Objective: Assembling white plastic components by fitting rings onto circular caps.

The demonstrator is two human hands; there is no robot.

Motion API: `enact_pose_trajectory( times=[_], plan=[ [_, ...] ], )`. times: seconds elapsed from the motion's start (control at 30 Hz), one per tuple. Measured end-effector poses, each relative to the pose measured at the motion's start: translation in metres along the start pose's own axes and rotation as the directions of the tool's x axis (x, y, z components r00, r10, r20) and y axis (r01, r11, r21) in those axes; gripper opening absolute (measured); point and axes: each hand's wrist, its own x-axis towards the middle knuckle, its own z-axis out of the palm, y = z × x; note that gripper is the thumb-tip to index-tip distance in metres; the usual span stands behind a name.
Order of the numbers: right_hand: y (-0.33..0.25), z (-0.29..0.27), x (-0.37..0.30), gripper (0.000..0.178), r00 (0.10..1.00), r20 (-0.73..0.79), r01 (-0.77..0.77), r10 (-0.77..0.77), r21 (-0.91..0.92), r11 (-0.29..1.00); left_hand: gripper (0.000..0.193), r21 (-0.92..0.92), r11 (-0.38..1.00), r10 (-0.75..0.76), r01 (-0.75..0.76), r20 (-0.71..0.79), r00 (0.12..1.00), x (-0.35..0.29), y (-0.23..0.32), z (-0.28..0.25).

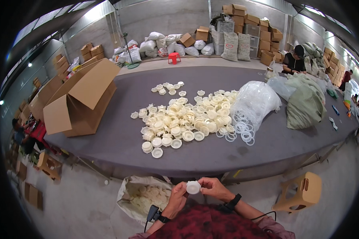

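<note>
In the head view, both hands meet close to the body, below the near edge of the long grey table. The left hand and the right hand together hold 1 small round white plastic cap: the fingers of each hand curl in and pinch its rim from opposite sides, the left thumb touching its left edge and the right fingertips on its upper right. A black wristband sits on each wrist. Just left of the hands, on the floor, stands an open white sack filled with more of the same caps. On the table, well apart from the hands, lies a wide heap of white plastic caps, and beside it on the right a clear plastic bag spilling thin white rings. An open brown cardboard box lies on the table's left end. A tan plastic stool stands on the floor to the right.
</note>
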Motion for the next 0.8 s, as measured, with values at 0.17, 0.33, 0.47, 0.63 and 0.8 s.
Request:
enact_pose_trajectory(
  times=[0.17, 0.33, 0.47, 0.63, 0.8],
  plan=[
    [0.003, 0.005, -0.007, 0.025, 0.998, -0.066, 0.026, -0.023, 0.046, 0.999, 0.022, -0.036, 0.999, 0.017, -0.018, -0.018, 1.0, -0.002, -0.013, -0.001],
    [0.025, -0.01, -0.02, 0.025, 0.976, -0.182, 0.101, -0.123, -0.128, 0.987, 0.011, -0.053, 0.998, -0.021, 0.019, -0.037, 0.999, 0.0, -0.025, 0.018],
    [0.024, 0.0, 0.003, 0.027, 0.967, -0.051, 0.241, -0.249, -0.126, 0.962, 0.026, -0.058, 0.998, 0.03, -0.033, -0.046, 0.998, -0.008, -0.014, 0.012],
    [0.005, -0.012, -0.015, 0.026, 0.994, 0.001, 0.106, -0.106, -0.03, 0.994, 0.037, 0.324, 0.944, -0.069, 0.063, 0.007, 0.998, -0.024, 0.025, 0.048],
    [0.006, -0.017, -0.021, 0.023, 0.992, 0.051, 0.118, -0.115, -0.054, 0.992, 0.032, 0.536, 0.834, -0.163, 0.129, 0.017, 0.986, -0.015, 0.05, 0.059]
  ],
)
